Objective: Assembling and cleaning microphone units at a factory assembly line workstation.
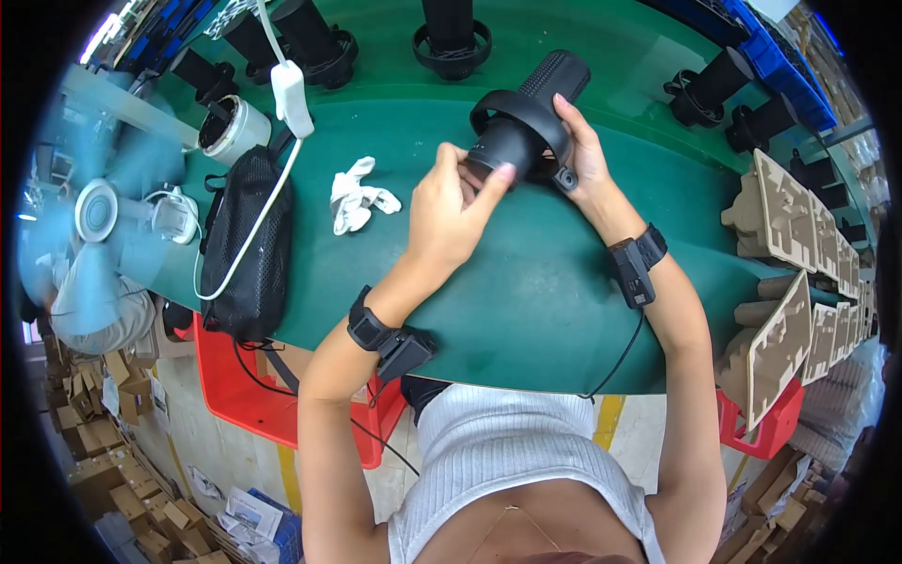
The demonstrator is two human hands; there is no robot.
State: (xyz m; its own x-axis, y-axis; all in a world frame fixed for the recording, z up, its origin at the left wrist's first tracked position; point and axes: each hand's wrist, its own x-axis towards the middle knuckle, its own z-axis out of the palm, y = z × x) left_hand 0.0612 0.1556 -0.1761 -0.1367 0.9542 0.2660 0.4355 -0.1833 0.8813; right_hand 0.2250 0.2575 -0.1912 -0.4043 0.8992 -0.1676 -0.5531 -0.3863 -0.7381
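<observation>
Well inside the flat green worktop's (pixel 526 291) near edge, a black, ringed, plastic-looking cylinder (pixel 524 111) is held — near end gripped by the left hand (pixel 449 205), ringed flank by the right hand (pixel 586 160).

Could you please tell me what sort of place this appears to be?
Probably a factory workshop: there are several similar black cylindrical devices at a green workbench, moulded brown trays standing at the right, and brown cardboard piled at lower left.

Blurred fan blades (pixel 91 291), black cylinder (pixel 447 23) cut off above; right hand (pixel 588 167) partly hidden
</observation>
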